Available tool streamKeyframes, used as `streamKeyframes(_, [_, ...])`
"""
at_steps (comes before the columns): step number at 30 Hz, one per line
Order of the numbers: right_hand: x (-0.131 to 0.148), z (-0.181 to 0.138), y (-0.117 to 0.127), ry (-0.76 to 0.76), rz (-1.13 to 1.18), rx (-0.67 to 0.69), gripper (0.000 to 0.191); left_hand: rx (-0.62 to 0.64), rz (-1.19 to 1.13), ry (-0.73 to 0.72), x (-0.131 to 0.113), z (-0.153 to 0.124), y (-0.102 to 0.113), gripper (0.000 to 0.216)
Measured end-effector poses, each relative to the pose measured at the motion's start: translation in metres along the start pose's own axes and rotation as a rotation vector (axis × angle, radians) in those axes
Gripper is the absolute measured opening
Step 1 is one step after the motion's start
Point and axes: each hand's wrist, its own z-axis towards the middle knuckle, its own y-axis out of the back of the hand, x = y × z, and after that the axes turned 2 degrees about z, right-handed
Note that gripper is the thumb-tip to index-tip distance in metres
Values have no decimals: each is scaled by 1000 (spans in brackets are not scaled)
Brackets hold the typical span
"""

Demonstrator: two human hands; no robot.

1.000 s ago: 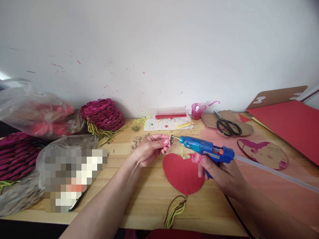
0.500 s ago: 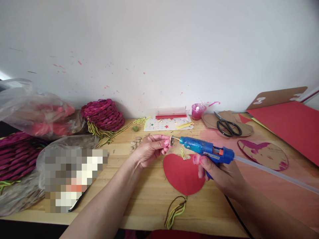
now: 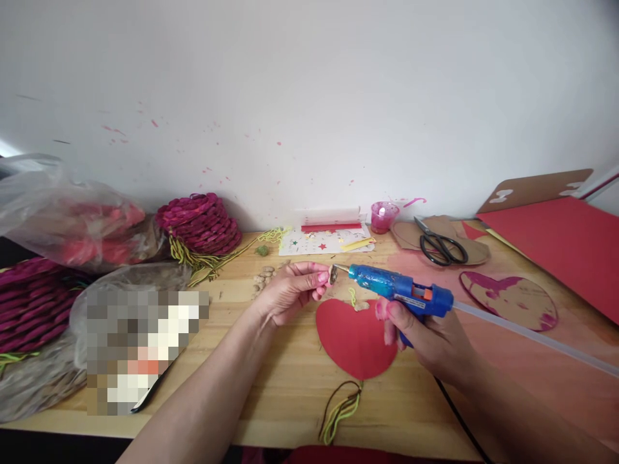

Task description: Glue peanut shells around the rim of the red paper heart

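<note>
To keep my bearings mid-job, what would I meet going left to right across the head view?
Cloudy plastic bag with red contents, magenta braided coil near the wall, left hand, small brown-and-tan piece it pinches, blue plastic glue gun, tan heart-shaped board with magenta paint.

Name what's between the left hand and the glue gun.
The head view shows a small brown piece, pinched by the left hand, at the nozzle of the glue gun.

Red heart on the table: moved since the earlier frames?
No. Judged against the pink cup by the wall, the red heart shows no visible shift in any direction.
</note>
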Motion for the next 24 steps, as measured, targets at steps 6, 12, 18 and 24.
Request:
streamKeyframes(6, [-1, 0, 1, -4, -8, -1, 39, -2, -6, 6, 0, 0, 1, 34])
streamKeyframes(12, [-4, -1, 1, -54, 11, -10, 40, 2, 3, 1, 0, 1, 3, 35])
streamKeyframes(18, [-5, -2, 1, -60, 9, -4, 40, 7, -1, -9, 0, 1, 3, 33])
streamKeyframes(24, [-4, -1, 0, -54, -13, -13, 40, 2, 2, -9, -1, 0, 3, 33])
